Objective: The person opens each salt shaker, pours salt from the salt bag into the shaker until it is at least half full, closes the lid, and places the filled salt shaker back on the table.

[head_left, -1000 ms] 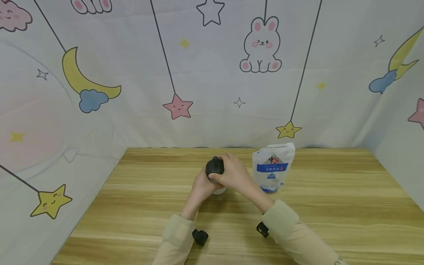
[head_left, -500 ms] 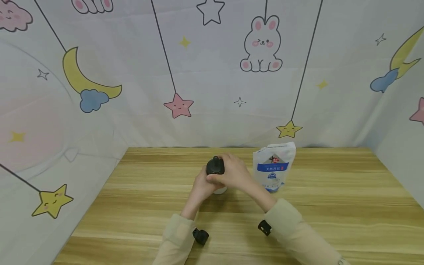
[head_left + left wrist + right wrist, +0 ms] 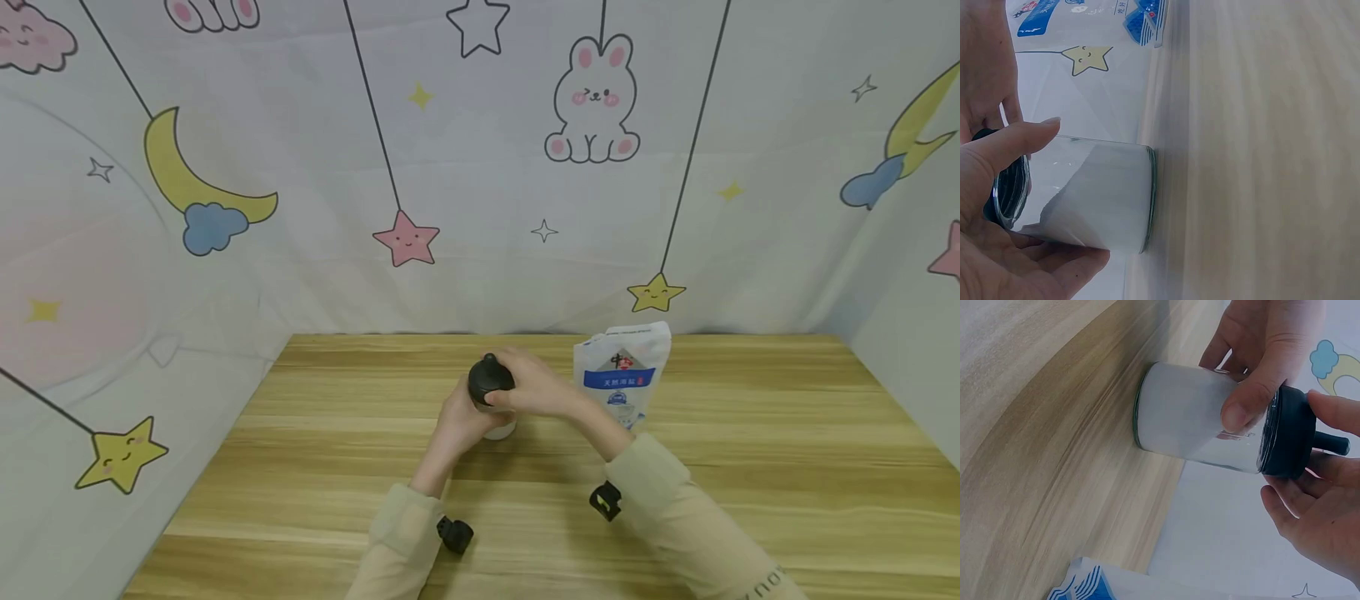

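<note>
A glass jar [image 3: 1191, 412], partly filled with a white substance, stands on the wooden table. Its black lid [image 3: 491, 382] has a small knob on top and sits over the mouth. My left hand [image 3: 459, 421] grips the jar's glass side just below the lid, thumb on one side and fingers on the other, as the left wrist view shows. Around the lid's edge curl the fingers and thumb of my right hand [image 3: 538, 385]. In the head view both hands cover most of the glass, and only the base shows.
Behind and to the right of the jar stands a white and blue pouch [image 3: 621, 371] with printed writing. The wooden table [image 3: 337, 467] ends at a cloth backdrop [image 3: 480, 167] with cartoon prints. Dark wrist cameras [image 3: 455, 535] are worn on both wrists.
My right hand has turned a little on the lid, its thumb shifting to the right and its forearm swinging slightly up and right. The left hand holds the jar in the same spot.
</note>
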### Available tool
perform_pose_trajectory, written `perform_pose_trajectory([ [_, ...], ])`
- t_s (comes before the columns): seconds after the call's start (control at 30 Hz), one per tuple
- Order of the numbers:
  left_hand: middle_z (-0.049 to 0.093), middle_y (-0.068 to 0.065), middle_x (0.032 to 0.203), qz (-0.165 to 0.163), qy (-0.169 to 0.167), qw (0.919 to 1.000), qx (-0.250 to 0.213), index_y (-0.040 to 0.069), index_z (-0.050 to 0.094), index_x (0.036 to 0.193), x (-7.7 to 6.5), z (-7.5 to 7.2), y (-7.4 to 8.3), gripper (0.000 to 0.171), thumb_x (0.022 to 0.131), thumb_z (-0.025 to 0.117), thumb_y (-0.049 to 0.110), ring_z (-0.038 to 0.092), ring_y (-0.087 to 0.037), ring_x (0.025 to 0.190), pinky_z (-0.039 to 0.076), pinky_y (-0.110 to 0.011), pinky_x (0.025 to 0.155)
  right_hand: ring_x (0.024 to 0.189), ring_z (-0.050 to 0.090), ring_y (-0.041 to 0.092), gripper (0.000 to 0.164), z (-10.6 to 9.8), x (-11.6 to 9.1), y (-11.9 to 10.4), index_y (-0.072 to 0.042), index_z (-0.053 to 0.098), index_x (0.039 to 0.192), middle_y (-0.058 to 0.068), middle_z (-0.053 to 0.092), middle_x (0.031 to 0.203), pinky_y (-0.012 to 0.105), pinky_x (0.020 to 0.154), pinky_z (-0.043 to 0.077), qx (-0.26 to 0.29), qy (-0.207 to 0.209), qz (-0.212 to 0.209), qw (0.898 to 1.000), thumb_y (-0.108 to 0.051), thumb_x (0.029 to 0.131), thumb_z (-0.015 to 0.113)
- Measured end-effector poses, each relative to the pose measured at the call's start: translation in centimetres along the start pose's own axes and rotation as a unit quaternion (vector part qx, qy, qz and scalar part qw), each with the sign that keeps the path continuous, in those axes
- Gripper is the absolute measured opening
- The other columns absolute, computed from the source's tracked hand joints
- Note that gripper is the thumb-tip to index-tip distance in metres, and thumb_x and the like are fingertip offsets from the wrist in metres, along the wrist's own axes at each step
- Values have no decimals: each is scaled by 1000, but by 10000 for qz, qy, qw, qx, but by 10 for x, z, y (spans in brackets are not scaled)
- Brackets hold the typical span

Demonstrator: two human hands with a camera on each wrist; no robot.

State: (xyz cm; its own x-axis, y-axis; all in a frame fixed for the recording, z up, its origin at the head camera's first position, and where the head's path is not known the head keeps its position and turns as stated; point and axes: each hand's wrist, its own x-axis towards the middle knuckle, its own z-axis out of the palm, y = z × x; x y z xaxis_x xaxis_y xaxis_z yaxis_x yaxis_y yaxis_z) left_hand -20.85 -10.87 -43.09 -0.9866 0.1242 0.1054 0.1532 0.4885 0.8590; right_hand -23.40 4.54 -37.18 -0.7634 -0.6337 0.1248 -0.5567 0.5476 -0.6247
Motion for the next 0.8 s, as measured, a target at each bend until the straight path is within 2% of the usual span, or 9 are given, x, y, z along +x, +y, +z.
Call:
perform_pose_trajectory([
  [0.4,53,-15,138,74,-60,9999,-103,10,40,144,-2,0,0,76,79,78,20,55,-35,122,47,-53,101,128,50,36,55,2,0,-4,0,50,136,19,51,140,50,102,46,-95,85,236,9996,-22,89,68],
  [0.6,54,-16,137,-85,-27,9999,-138,8,40,143,-2,0,1,77,78,78,20,56,-36,122,47,-52,100,130,48,36,61,4,-1,-8,-2,46,140,17,49,143,50,103,45,-102,189,523,9984,-25,88,69],
  [0.8,55,-15,135,-16,-37,9998,-193,9,40,143,-3,0,1,75,79,78,20,56,-35,121,48,-52,98,127,51,35,63,5,-2,-11,-4,48,139,16,51,141,49,101,47,-175,386,741,9964,-28,86,72],
])
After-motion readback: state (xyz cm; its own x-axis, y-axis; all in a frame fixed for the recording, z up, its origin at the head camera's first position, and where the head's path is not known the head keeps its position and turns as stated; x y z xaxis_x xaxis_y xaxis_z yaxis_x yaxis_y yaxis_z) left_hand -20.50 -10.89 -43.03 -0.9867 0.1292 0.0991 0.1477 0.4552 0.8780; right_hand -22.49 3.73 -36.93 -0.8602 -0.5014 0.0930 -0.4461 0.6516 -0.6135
